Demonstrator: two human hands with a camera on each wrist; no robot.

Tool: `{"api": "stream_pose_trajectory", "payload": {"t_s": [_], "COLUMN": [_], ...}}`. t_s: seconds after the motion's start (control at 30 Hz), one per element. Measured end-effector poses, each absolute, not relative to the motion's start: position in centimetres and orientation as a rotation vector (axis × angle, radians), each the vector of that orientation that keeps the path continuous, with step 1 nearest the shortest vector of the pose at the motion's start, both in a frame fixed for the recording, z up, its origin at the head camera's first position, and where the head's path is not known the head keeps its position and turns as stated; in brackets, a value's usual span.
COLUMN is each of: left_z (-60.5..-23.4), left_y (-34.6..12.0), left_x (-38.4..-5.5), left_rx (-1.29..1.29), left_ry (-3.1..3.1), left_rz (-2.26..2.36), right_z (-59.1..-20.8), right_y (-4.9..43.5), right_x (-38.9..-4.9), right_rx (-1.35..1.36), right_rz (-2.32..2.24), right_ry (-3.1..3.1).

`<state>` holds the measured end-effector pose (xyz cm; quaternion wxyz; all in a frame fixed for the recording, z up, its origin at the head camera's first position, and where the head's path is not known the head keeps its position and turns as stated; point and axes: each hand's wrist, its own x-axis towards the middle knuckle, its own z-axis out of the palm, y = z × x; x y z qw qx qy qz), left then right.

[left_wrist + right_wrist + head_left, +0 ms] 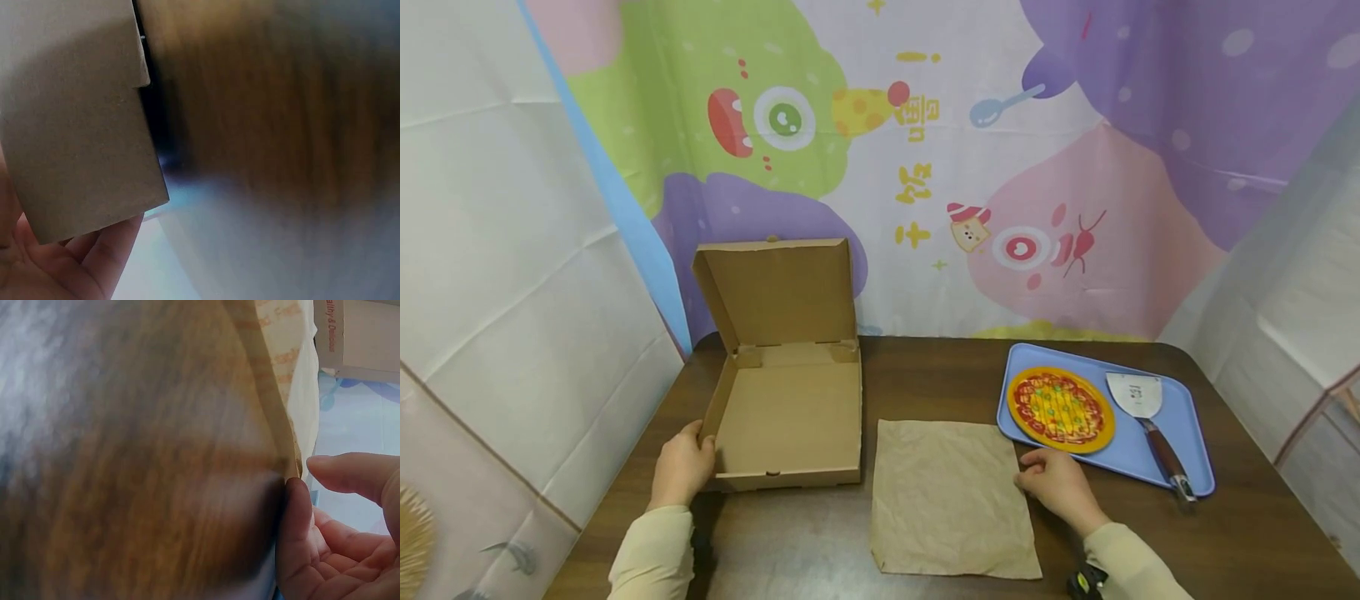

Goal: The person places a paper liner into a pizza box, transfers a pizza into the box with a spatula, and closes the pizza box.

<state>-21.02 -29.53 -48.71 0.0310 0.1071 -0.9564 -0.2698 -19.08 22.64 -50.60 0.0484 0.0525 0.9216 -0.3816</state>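
Your left hand [679,467] grips the box [797,421] at its left wall, close to the front corner; in the left wrist view your fingers [119,250] show behind that cardboard corner. The box stands open on the left of the table [790,546], its lid [778,296] raised at the back and its floor bare. Your right hand [1063,487] is narrow: thumb [356,475] and forefinger pinch the right edge of the paper [951,500], though how firmly you cannot tell from here. The paper lies just to the right of the box, in front of you, slightly creased. In the right wrist view it bears orange print.

Beyond your right hand, the blue tray [1183,417] sits askew on the table. On its left half rests the pizza [1060,410], flat, topping side up. To the right of the pizza lies the spatula [1138,398], blade away from you, its handle [1163,454] reaching over the tray's near rim. Behind the table hangs a cartoon curtain [917,308]
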Motion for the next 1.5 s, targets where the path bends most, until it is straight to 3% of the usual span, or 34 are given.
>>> {"api": "stream_pose_trajectory", "payload": {"t_s": [0.8, 1.5], "left_z": [-48.55, -48.74], "left_y": [-29.69, -29.76], "left_x": [-21.07, -20.88], "left_rx": [0.323, 0.311], "left_ry": [-2.944, -2.935], "left_rz": [-0.787, -0.785], "right_z": [-50.38, -50.66], "right_y": [22.59, 22.89], "right_x": [-19.23, -18.82], "right_rx": [0.169, 0.219], "right_rz": [-1.091, -1.437], "right_ry": [2.803, 2.534]}}
